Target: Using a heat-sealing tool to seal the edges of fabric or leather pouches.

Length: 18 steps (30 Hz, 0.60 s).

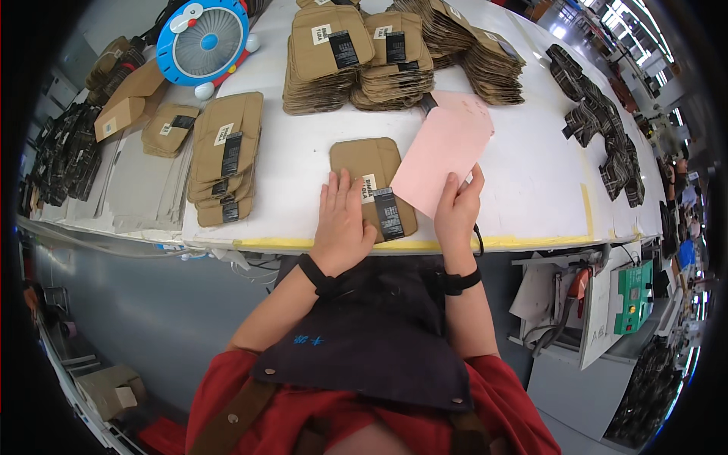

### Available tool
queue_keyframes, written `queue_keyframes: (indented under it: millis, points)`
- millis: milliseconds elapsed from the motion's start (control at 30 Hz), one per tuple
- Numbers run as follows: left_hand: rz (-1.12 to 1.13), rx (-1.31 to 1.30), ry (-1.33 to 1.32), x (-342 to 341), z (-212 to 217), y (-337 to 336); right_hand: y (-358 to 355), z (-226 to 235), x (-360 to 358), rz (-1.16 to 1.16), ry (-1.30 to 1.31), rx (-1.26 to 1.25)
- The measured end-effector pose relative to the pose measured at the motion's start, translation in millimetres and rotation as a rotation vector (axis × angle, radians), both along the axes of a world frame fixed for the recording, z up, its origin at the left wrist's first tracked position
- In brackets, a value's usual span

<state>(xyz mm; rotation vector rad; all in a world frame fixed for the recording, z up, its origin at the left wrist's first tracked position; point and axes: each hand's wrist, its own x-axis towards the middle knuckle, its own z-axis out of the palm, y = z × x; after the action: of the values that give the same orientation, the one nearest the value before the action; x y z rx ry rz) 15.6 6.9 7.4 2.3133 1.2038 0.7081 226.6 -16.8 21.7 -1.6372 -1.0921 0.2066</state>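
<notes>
Pinched pink sheet [444, 155] in right hand [457, 212], long axis running up-right; left hand [341, 224] pressed flat, unclenched, on brown sleeve [371, 182] just left, partly under it.

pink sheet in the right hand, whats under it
The pink sheet overlaps the right edge of a brown card packet and bare white table. Whatever lies beneath its middle is covered. The left hand presses the packet.

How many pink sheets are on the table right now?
1. The pink sheet lies near the front edge of the white table, its lower corner held by the right hand, overlapping the brown cardboard sleeve under the left hand. Others may be hidden.
</notes>
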Motion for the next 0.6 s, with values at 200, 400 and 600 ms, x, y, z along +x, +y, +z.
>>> queue_keyframes:
  millis: [200,400,600]
  points:
    - [0.049,0.047,0.069,5,-1,-3,5,-14,-4,0.009,-0.027,-0.028]
    - [0.039,0.038,0.040,6,-3,-1,-35,18,-9,0.143,0.183,-0.301]
    - [0.010,-0.073,-0.200,16,-7,13,-25,19,-8,0.270,-0.063,-0.329]
